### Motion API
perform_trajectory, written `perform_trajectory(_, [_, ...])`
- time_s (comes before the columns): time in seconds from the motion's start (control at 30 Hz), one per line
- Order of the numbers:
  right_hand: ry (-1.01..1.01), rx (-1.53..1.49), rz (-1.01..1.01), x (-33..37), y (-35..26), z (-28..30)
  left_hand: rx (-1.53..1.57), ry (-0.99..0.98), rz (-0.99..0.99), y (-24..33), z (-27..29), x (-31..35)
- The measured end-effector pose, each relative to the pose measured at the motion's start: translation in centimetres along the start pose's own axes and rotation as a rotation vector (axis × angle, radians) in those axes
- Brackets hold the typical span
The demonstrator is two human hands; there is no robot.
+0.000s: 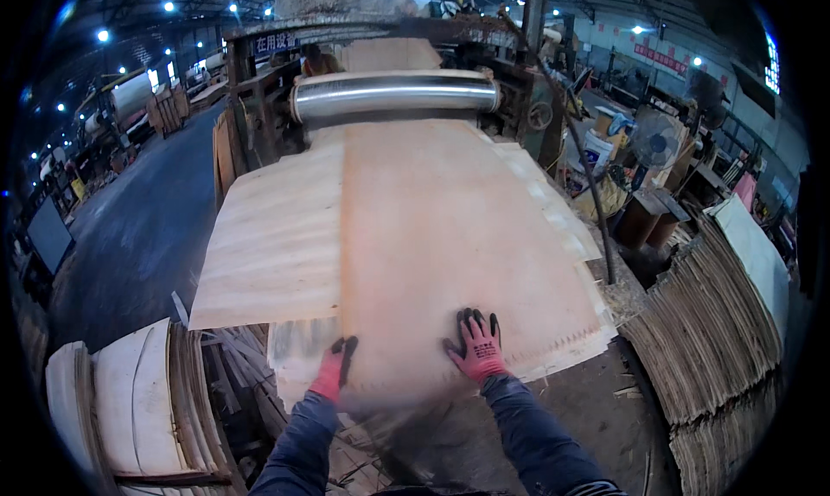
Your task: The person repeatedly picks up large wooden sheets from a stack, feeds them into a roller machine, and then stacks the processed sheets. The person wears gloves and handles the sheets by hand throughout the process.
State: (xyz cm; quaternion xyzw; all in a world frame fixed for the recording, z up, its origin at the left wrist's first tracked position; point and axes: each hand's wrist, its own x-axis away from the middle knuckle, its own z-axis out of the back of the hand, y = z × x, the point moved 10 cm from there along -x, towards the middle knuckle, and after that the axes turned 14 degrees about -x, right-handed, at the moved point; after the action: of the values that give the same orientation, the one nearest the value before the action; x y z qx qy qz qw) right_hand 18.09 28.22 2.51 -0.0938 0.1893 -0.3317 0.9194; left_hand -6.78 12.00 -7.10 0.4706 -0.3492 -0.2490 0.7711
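A broad, pinkish wood veneer sheet (pixel 432 228) lies in front of me, reaching up to a shiny metal roller (pixel 393 96). My left hand (pixel 333 368), in a pink glove with black fingertips, is at the sheet's near left edge, its fingers closed on that edge. My right hand (pixel 477 347), gloved alike, rests flat on the near right part of the sheet with its fingers spread. A paler veneer piece (pixel 268 237) lies along the left side, and more layers show under the right edge.
Veneer stacks stand at lower left (pixel 138 401) and right (pixel 709 323). Scrap strips lie below the sheet's left side. A slanting dark rod (pixel 596 193) rises at right, near a fan (pixel 654 142). Beyond the roller a person (pixel 320 62) is partly hidden. A walkway (pixel 147 228) runs at left.
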Motion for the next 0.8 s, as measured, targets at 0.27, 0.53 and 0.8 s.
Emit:
perform_trajectory(0.27, [0.095, -0.138, -0.193, 20.6, 5.1, 10.2, 0.002, 0.102, -0.304, 2.5, -0.4, 0.4])
perform_trajectory(0.53, [0.169, -0.213, -0.538, 41.7, 17.6, 13.9, -0.819, 0.690, -0.647, 11.8, -4.6, 10.9])
perform_trajectory(0.8, [0.277, -0.313, -0.422, 33.8, 26.3, 19.3, -0.738, 0.327, -1.037, 24.9, -29.2, 13.9])
